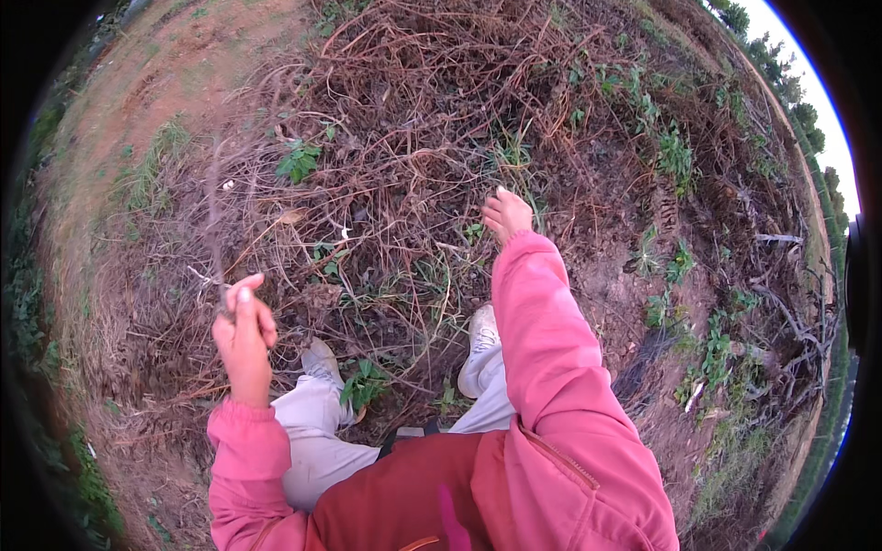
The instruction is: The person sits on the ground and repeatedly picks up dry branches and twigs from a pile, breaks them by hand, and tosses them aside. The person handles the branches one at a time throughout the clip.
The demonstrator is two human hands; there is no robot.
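Observation:
My left hand (244, 337) is raised at the left, its fingers closed around a thin dry stem (216, 234). The stem points up and away from the fist, blurred along its upper length. Farther forward, my right hand (508, 215) is stretched out over a tangle of dry vines (413, 144), close to a tuft of green grass (513, 162). Its fingers are partly curled, and the palm side is hidden, so whether anything is in them cannot be seen.
Both shoes stand at the near edge of the tangle, the left shoe (320, 361) beside a leafy green plant (365, 384). Bare reddish soil (227, 41) lies at the far left. Grey dead branches (792, 324) stick up at the right, among green weeds (716, 351).

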